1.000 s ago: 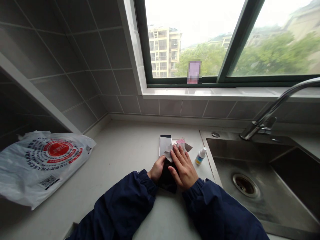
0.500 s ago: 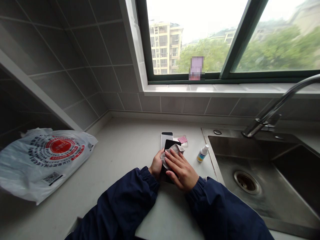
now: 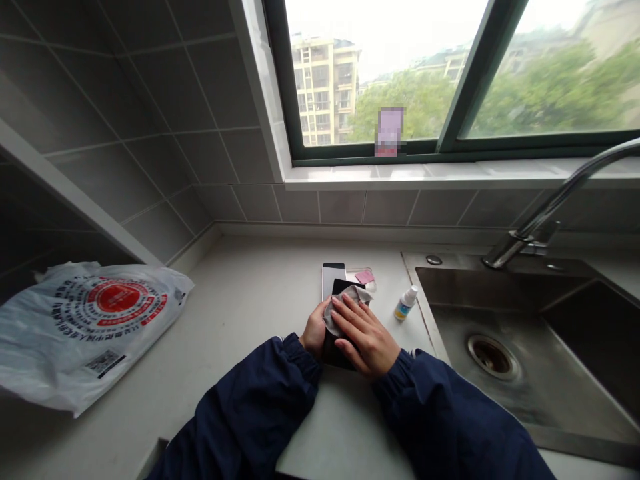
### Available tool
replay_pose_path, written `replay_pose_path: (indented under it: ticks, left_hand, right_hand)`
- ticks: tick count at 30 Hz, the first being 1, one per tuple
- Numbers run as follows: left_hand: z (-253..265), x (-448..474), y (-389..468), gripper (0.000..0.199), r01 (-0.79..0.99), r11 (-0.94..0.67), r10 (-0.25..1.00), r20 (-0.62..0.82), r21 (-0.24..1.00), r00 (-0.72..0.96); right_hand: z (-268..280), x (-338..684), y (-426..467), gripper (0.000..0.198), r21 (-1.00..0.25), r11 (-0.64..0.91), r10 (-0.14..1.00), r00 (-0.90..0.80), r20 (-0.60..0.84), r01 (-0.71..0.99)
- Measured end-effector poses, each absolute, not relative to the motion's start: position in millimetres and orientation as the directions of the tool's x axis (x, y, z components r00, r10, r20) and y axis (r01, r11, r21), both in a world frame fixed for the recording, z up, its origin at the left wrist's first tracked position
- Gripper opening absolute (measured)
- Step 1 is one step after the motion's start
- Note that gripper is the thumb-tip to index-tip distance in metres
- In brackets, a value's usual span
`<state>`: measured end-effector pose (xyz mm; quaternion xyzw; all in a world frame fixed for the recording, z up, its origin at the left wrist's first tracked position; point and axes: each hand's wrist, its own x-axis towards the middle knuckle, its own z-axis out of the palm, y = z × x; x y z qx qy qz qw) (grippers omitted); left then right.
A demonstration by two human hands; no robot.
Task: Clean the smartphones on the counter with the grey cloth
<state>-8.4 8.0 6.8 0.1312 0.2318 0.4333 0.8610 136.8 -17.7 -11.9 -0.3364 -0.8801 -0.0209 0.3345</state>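
My left hand [image 3: 315,328] is closed round the left side of a black smartphone [image 3: 336,352], held just above or on the counter; I cannot tell which. A grey cloth [image 3: 332,322] lies over the phone's upper part. My right hand [image 3: 367,337] holds the cloth pressed against the screen under its outstretched fingers, the thumb lower down on the phone. Just behind is another phone-shaped item [image 3: 333,272], white with a dark top, partly covered. Beside it lies a clear case-like piece [image 3: 371,287] with a pink square [image 3: 365,277] on it. A small white-capped spray bottle [image 3: 405,303] stands to the right.
A white plastic bag [image 3: 95,327] with red and black print sits on the left of the white counter [image 3: 240,293]. On the right are a steel sink [image 3: 540,400] and a chrome faucet [image 3: 520,233]. A window [image 3: 425,80] is behind, above a tiled sill.
The cloth and my right hand have shifted slightly up and to the right over the phone. The phone has moved a little rightward too. The camera view has tilted slightly.
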Motion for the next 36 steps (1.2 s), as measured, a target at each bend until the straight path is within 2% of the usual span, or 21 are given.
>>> replay_pose_path:
  ticks: [9, 14, 20, 29, 36]
  left_hand:
    - [4, -7, 8, 0.03, -0.679, 0.457, 0.883, -0.2, 0.575, 0.425]
    - [-3, -6, 9, 0.038, -0.665, 0.472, 0.86, -0.136, 0.578, 0.492]
    - [-3, -10, 8, 0.04, -0.664, 0.468, 0.854, -0.105, 0.583, 0.509]
    - [9, -22, 15, 0.07, -0.658, 0.622, 0.782, -0.3, 0.424, 0.546]
    - [6, -26, 21, 0.074, -0.687, 0.522, 0.852, -0.347, 0.506, 0.392]
  right_hand:
    - [-12, 140, -16, 0.064, -0.205, 0.676, 0.621, -0.398, 0.675, 0.707]
    - [-15, 139, -16, 0.07, -0.243, 0.644, 0.659, -0.366, 0.657, 0.725]
    - [-11, 135, -19, 0.068, -0.255, 0.716, 0.631, -0.445, 0.636, 0.65]
    - [-14, 131, -23, 0.05, -0.224, 0.833, 0.529, -0.606, 0.594, 0.506]
    - [-14, 125, -32, 0.045, -0.214, 0.868, 0.483, -0.667, 0.568, 0.447]
